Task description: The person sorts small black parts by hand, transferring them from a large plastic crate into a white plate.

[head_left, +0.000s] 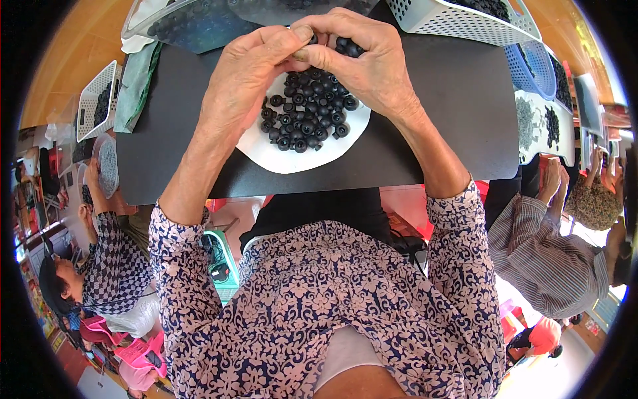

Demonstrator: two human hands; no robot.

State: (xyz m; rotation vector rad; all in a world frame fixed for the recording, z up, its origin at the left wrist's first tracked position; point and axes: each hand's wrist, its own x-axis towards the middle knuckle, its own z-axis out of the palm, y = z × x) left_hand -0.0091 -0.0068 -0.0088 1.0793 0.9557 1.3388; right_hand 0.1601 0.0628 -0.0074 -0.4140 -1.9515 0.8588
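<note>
My left hand [242,73] and my right hand [369,63] meet above the far part of a white plate [286,161]. Thumbs and fingertips of both are closed together on a small black round part [313,40], mostly covered by the fingers. A few more black round parts [347,46] are tucked in the curled fingers of my right hand. On the plate below lies a loose heap of small black knob-like parts [306,123], several showing a ring-shaped opening. The plate rests on a dark table [452,120] near its front edge.
Beyond my hands stands a clear plastic tub [199,30]. White [458,25] and blue [537,74] baskets of black parts stand at the far right, above a white tray [563,136]. Green cloth [136,93] hangs at the left edge. People sit working on both sides.
</note>
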